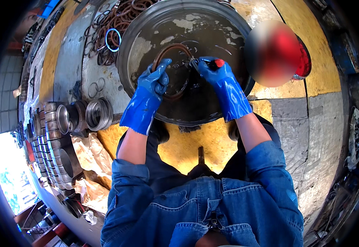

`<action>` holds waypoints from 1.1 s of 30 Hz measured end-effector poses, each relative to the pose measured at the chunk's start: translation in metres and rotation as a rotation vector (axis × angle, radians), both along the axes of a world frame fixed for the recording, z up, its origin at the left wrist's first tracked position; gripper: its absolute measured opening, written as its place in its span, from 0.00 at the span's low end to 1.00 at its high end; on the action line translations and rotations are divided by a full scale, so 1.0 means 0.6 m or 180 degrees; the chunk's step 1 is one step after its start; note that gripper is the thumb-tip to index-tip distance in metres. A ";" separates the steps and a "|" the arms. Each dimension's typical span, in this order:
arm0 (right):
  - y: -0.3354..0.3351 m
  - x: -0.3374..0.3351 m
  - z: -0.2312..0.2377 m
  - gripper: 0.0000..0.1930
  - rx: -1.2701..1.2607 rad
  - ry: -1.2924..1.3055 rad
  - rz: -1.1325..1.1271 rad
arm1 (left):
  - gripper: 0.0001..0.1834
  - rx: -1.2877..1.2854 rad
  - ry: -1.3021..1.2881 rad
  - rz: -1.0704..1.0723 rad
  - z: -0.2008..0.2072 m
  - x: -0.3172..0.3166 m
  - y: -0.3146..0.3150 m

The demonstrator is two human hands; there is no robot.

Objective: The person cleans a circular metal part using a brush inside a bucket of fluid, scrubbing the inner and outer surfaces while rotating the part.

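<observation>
Both my hands wear long blue rubber gloves over a wide, dark round basin [126, 61] of murky liquid. My left hand [156, 80] is closed on the left side of a brown ring [169, 47], which is held up at a tilt with its lower part near the liquid. In my right hand [216, 74] is a small hand tool [219, 63] with a red end on a dark handle. Its other end meets the ring's right side or lies very close to it; glove and glare hide what kind of tool it is.
Beyond the basin's left rim lies a heap of brown rings [136, 12] with a bright blue ring [113, 40]. Metal rings [99, 114], stacked metal cylinders [49, 127] and brown paper [91, 152] are at the left. A red container [305, 57] stands right of the basin, partly blurred.
</observation>
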State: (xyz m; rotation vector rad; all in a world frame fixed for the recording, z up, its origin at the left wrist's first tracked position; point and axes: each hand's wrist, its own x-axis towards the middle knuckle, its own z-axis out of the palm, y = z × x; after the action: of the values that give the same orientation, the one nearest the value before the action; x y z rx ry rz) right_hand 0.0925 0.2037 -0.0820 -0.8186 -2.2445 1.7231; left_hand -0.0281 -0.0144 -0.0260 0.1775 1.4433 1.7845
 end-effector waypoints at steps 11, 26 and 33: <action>-0.099 0.047 0.051 0.10 -0.1744 -0.0317 0.0227 | 0.16 -0.0252 0.0386 0.0249 -0.012 -0.005 0.007; -0.035 0.008 0.004 0.11 -0.0438 -0.0591 0.0379 | 0.16 -0.0594 0.0822 -0.0314 0.026 0.035 0.026; -0.072 0.044 0.017 0.13 -0.3170 0.0307 0.0210 | 0.17 -0.0266 0.0923 -0.0148 0.008 0.030 0.027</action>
State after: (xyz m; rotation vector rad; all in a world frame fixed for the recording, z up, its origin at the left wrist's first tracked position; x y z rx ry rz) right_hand 0.1187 0.1602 -0.0717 -0.7633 -1.2533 2.8447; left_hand -0.0100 0.0016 -0.0209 0.4376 1.6988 1.7085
